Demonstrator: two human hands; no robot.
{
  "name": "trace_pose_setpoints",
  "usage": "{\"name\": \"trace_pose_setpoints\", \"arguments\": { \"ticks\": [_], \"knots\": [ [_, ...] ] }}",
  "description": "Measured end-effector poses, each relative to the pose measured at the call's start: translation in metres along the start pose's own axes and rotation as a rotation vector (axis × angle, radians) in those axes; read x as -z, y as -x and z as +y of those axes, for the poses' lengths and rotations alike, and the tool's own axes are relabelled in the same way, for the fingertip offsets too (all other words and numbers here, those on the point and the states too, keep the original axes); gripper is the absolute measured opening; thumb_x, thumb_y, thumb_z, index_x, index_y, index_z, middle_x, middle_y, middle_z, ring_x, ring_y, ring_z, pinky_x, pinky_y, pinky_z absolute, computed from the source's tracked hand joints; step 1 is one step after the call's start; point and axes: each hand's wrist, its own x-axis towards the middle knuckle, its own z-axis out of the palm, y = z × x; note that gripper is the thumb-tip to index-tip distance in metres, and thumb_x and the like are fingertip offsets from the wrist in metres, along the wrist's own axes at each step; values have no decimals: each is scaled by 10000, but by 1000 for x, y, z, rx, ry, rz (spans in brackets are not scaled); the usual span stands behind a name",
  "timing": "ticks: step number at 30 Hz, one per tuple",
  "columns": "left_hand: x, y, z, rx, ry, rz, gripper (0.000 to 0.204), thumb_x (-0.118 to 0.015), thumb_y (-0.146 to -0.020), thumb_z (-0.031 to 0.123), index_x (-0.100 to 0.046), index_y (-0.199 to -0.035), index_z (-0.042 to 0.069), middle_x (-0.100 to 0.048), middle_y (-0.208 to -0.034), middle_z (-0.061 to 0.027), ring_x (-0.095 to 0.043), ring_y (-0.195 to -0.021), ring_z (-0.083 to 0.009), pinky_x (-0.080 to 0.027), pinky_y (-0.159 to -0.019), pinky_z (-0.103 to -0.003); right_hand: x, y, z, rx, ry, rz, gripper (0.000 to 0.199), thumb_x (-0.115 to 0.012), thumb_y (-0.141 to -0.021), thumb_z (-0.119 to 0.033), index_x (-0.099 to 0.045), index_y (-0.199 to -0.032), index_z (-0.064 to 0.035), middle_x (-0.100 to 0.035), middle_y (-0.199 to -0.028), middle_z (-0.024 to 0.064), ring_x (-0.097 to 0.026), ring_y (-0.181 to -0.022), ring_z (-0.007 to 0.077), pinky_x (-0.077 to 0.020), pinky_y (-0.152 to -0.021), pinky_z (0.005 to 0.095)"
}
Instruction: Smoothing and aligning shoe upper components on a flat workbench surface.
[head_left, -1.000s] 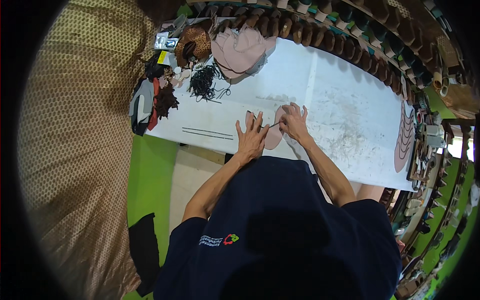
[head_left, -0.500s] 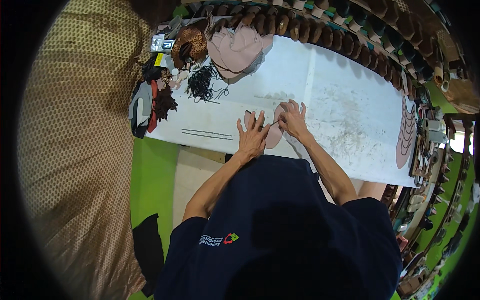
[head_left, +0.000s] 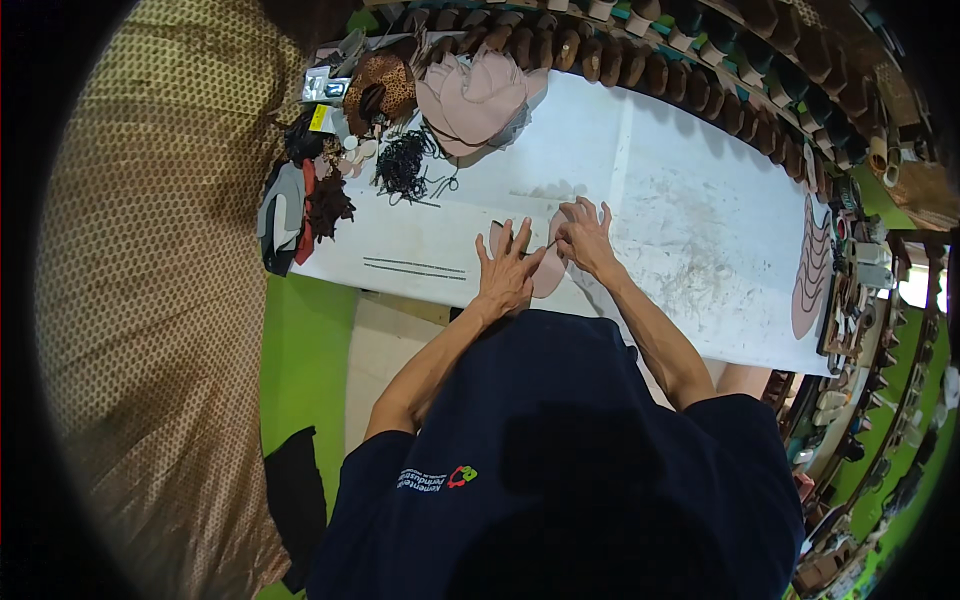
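Note:
A pink curved cut piece [head_left: 548, 277], apparently shoe-upper material, lies on the white table under and between my hands. My left hand [head_left: 504, 276] rests on it, fingers spread and pressing from above. Just to the right, my right hand [head_left: 588, 240] pinches the end of a thin dark strip [head_left: 549, 246] with thumb and index finger, the other fingers raised. The strip runs from that pinch toward my left fingertips, over the pink piece. Fingers cover part of the piece, so its full outline is hidden.
Thin black strips [head_left: 415, 266] lie left of my hands. Behind them sit a tangle of black cords [head_left: 402, 165] and a stack of pink pieces [head_left: 470, 100]. More dark-edged pink pieces [head_left: 809, 275] overlap at the right edge. Brown shoe lasts [head_left: 630, 74] line the back.
Both hands stay in nearly the same place. The left fingers have shifted slightly, and the right hand keeps its pinch on the thin dark strip.

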Motion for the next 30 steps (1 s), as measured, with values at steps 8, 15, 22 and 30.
{"name": "trace_pose_setpoints", "arguments": {
  "ticks": [8, 15, 22, 30],
  "knots": [
    [1, -3, 0, -27, -21, -62, 603, -744, -803, 217, -643, -1396, 263, -147, -1777, -103, -125, -1619, -405, -150, -1126, -827, -1, -5, 0, 69, 52, 33, 94, -731, -794, -181, -776, -803, -100, -540, -1496, 119, -334, -1511, 429, -143, -1199, 755],
    [6, -6, 3, -5, 23, -88, 623, -784, -781, 206, -644, -1386, 261, -142, -1781, -91, -119, -1621, -401, -146, -1137, -821, 3, -7, -3, 63, 66, -3, 97, -752, -777, -160, -793, -845, -103, -581, -1481, 108, -371, -1505, 401, -127, -1213, 749],
    [0, -8, 3, -38, -35, -62, 658, -809, -767, 208, -640, -1400, 269, -131, -1785, -84, -120, -1621, -400, -142, -1139, -816, 6, -13, -4, 145, 107, -8, 73, -747, -829, -152, -779, -887, -123, -561, -1472, 89, -358, -1507, 390, -135, -1211, 742],
    [-2, -9, 2, -28, -48, -39, 662, -825, -755, 234, -646, -1392, 255, -157, -1778, -93, -136, -1617, -392, -150, -1148, -802, 4, -16, -2, 151, 117, -36, 72, -752, -831, -135, -790, -892, -141, -568, -1468, 66, -360, -1508, 375, -127, -1219, 740]
  ]
}}
